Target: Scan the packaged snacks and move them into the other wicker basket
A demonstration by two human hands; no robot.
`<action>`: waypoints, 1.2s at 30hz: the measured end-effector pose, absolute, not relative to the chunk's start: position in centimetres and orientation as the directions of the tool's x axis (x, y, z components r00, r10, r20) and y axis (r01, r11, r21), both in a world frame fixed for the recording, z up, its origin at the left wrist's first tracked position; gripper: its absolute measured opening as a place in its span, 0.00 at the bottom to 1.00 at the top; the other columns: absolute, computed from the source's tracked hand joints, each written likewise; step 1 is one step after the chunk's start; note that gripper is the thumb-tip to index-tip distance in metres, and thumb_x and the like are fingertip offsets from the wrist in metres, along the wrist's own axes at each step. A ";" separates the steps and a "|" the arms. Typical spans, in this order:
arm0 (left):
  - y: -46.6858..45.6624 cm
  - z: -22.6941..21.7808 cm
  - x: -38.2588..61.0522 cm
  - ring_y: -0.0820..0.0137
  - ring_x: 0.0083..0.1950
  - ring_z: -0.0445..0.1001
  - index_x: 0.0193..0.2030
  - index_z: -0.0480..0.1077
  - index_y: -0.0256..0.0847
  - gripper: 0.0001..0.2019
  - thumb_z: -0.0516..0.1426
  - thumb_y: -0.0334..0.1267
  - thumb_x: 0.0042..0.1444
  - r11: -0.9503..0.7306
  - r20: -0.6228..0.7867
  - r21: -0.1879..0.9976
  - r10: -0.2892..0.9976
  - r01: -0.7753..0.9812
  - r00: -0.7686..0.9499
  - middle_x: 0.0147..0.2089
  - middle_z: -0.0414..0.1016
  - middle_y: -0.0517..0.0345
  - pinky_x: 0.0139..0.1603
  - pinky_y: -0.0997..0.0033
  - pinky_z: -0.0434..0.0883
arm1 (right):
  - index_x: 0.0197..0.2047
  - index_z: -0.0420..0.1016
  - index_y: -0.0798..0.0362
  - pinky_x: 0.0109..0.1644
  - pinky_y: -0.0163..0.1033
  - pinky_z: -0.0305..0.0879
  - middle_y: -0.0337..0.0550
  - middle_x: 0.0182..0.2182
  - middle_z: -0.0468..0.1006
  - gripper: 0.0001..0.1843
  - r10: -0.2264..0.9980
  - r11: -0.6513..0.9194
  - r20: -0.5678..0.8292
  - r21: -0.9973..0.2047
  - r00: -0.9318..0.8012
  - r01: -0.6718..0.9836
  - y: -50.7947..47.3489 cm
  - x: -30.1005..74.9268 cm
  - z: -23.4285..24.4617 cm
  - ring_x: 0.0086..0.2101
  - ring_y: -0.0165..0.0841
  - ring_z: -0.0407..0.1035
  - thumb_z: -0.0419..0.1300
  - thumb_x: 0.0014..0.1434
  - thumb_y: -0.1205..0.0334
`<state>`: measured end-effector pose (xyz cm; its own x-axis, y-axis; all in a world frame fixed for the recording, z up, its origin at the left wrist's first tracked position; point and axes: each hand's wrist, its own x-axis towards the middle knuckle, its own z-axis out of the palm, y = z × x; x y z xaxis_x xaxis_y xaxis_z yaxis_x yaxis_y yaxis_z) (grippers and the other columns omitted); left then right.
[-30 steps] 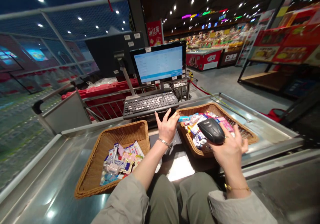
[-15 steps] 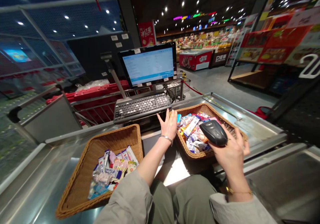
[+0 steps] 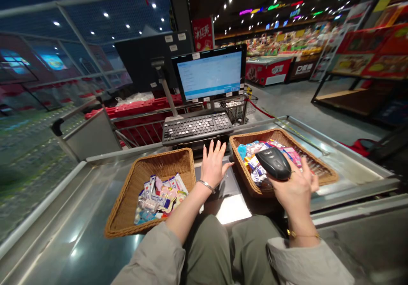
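Observation:
A black handheld barcode scanner (image 3: 273, 163) is gripped in my right hand (image 3: 295, 187), over the right wicker basket (image 3: 247, 176). Small wrapped snacks (image 3: 255, 166) fill that basket, partly hidden by the scanner and hand. My left hand (image 3: 214, 165) hovers empty with fingers spread, in the gap between the two baskets and just short of the keyboard (image 3: 197, 128). To its left stands a second wicker basket (image 3: 127, 191), with several wrapped snacks (image 3: 161, 198) lying at its bottom.
Behind the keyboard a lit monitor (image 3: 210, 74) faces me, with a pole-mounted device (image 3: 165, 87) beside it. The metal counter (image 3: 79, 208) runs under both baskets. Red goods (image 3: 137, 111) sit in a wire cart beyond. A red freezer chest (image 3: 269, 70) stands farther back.
My left hand has left the right basket's near-left edge and moved left, fingers spreading wider. The scanner stays in my right hand over the right basket. My view has swung left.

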<state>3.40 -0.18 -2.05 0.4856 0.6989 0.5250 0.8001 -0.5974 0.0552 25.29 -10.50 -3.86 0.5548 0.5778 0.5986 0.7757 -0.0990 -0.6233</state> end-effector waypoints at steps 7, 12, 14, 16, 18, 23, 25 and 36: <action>-2.4 -3.1 -3.6 0.48 0.79 0.48 0.75 0.55 0.37 0.35 0.58 0.48 0.66 -0.543 0.502 0.049 0.740 0.839 0.449 0.76 0.57 0.40 0.76 0.39 0.53 | 0.59 0.76 0.51 0.69 0.71 0.40 0.56 0.57 0.78 0.32 0.643 -0.024 0.606 -0.595 0.468 0.803 -9.5 21.6 -2.4 0.67 0.56 0.56 0.60 0.56 0.42; -2.7 -3.6 -9.5 0.48 0.79 0.49 0.75 0.55 0.37 0.36 0.60 0.47 0.65 -0.463 0.461 0.032 0.793 0.886 0.398 0.76 0.57 0.39 0.76 0.38 0.53 | 0.57 0.77 0.51 0.68 0.72 0.40 0.56 0.57 0.78 0.33 0.676 0.033 0.611 -0.584 0.412 0.811 -8.2 18.7 -2.5 0.67 0.57 0.57 0.60 0.55 0.39; -2.7 -3.7 -11.8 0.48 0.79 0.49 0.75 0.55 0.37 0.36 0.60 0.48 0.64 -0.436 0.448 0.017 0.808 0.900 0.383 0.76 0.58 0.38 0.76 0.38 0.53 | 0.54 0.79 0.50 0.68 0.71 0.40 0.55 0.56 0.79 0.32 0.688 0.059 0.613 -0.581 0.388 0.812 -7.8 17.7 -2.5 0.67 0.57 0.57 0.60 0.53 0.40; -2.8 -3.8 -13.9 0.48 0.79 0.49 0.74 0.57 0.37 0.36 0.61 0.47 0.64 -0.408 0.442 0.000 0.819 0.913 0.367 0.75 0.58 0.38 0.76 0.37 0.52 | 0.52 0.79 0.50 0.69 0.70 0.40 0.54 0.56 0.79 0.30 0.699 0.074 0.615 -0.569 0.364 0.819 -7.5 16.7 -2.5 0.67 0.56 0.57 0.60 0.53 0.41; -2.9 -3.9 -15.6 0.48 0.79 0.50 0.74 0.58 0.38 0.35 0.61 0.47 0.64 -0.382 0.428 -0.015 0.833 0.924 0.351 0.75 0.59 0.38 0.76 0.37 0.52 | 0.51 0.80 0.51 0.69 0.69 0.41 0.54 0.55 0.79 0.28 0.709 0.088 0.619 -0.553 0.338 0.828 -7.2 15.8 -2.5 0.66 0.56 0.57 0.59 0.53 0.43; -3.2 -4.2 -18.8 0.47 0.78 0.51 0.72 0.60 0.37 0.34 0.62 0.46 0.63 -0.340 0.348 -0.041 0.876 0.939 0.333 0.75 0.60 0.40 0.75 0.36 0.52 | 0.53 0.79 0.51 0.68 0.71 0.41 0.53 0.56 0.79 0.28 0.724 0.145 0.632 -0.530 0.275 0.835 -6.8 14.1 -2.6 0.67 0.58 0.55 0.59 0.54 0.46; -3.2 -4.4 -19.9 0.48 0.78 0.51 0.72 0.61 0.39 0.33 0.61 0.46 0.63 -0.339 0.309 -0.050 0.889 0.939 0.338 0.74 0.61 0.41 0.75 0.35 0.52 | 0.53 0.79 0.51 0.68 0.72 0.41 0.53 0.56 0.79 0.27 0.731 0.162 0.633 -0.523 0.254 0.837 -6.6 13.7 -2.7 0.67 0.58 0.55 0.59 0.54 0.48; -3.6 -5.5 -25.1 0.51 0.78 0.50 0.69 0.66 0.44 0.31 0.64 0.48 0.60 -0.356 0.047 -0.083 0.932 0.931 0.360 0.74 0.61 0.41 0.75 0.37 0.50 | 0.49 0.79 0.50 0.68 0.72 0.42 0.52 0.57 0.79 0.22 0.768 0.189 0.608 -0.518 0.204 0.835 -6.1 12.8 -4.0 0.68 0.56 0.54 0.60 0.54 0.49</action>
<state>-25.15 -3.64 -5.52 0.3604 0.9316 0.0468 0.9308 -0.3560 -0.0826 12.79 -6.08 -3.99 0.2036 0.7676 0.6077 0.8345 0.1885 -0.5177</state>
